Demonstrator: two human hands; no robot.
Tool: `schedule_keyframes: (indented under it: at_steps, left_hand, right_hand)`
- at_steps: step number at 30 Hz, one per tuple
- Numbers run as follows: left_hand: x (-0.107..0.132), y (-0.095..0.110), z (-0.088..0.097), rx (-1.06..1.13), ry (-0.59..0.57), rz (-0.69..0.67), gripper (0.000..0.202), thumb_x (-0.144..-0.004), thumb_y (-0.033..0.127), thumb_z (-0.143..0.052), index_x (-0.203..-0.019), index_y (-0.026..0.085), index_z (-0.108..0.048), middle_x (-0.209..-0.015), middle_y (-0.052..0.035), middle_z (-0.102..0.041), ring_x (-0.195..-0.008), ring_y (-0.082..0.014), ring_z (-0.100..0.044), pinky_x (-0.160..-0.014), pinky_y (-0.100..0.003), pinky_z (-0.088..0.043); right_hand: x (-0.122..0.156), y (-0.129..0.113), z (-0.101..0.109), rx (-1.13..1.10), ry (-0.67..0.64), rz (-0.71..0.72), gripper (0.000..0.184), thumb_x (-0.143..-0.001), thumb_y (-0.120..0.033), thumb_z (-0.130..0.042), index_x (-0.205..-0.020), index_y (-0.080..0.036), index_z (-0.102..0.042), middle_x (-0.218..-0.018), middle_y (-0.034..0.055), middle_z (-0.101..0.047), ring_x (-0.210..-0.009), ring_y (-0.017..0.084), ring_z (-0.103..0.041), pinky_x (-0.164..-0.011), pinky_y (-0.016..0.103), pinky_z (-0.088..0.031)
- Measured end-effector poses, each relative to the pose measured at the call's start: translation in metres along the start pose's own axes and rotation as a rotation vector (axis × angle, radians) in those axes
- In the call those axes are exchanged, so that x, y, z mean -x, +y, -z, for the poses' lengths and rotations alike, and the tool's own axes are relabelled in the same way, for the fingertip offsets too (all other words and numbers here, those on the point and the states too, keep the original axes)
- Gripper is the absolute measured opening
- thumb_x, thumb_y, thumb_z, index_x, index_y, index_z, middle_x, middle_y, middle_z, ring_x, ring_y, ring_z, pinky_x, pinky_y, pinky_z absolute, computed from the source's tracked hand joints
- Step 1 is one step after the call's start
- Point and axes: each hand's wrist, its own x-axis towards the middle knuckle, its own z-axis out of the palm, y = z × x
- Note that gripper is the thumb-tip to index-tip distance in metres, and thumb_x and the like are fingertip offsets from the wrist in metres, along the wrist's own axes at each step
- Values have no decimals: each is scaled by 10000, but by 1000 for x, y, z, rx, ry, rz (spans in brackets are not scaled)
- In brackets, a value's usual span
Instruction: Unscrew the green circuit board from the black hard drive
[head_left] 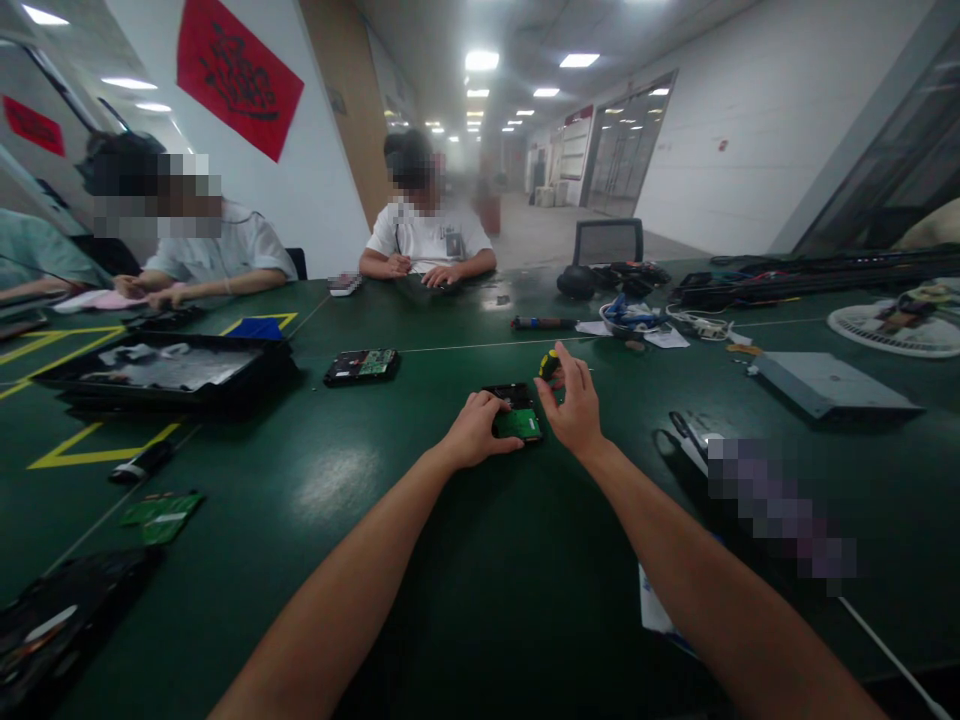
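Head view: a green-boarded device lies on the dark green worktop, straight ahead of the person and between the two hands; a black piece shows just behind it, though whether the two are joined I cannot tell. The left hand spans the device's left end, thumb along the near edge and the other fingers over the far side, so that they are closed on it; the right hand is raised just above and beyond the right end, its thumb and fingers clamped on a yellow-and-black handle, apparently a screwdriver's; the tip cannot be made out, nor any contact with the board.

The step in hand seems to be steadying the device while the tool is turned or readied in the right fingers; the next move, if the tool is to be used on the board, calls for a firm left hold, a tip set squarely into a screw, and light pressure so that the board does not slide. A similar device lies well apart to the left, near a black tray; a loose green board lies closer to the person.
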Motion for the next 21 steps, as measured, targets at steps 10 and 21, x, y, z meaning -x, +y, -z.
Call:
schedule_keyframes:
  at_steps: [10, 21]
  left_hand:
    - [0, -2, -3, -5, 14, -16, 641, -688, 547, -819, -1193, 202, -627, -1166, -113, -554, -1111, -321, -505, -946, -468, -478]
    - [0, -2, -2, -5, 9, -6, 645, -691, 550, -815, -1203, 207, -624, -1164, -112, -556, -1109, -324, -506, -940, -470, -481]
  right_hand:
    - [0, 3, 0, 3, -2, 17, 610, -980, -280, -520, -1550, -252, -305, -1242, 123, -584, -1018, 240, -617, -942, 466, -563]
    - [0, 2, 0, 15, 4, 15, 632, -969, -288, -517, -1558, -267, -287, -1257, 132, -569, -1017, 253, -619, -920, 488, -578]
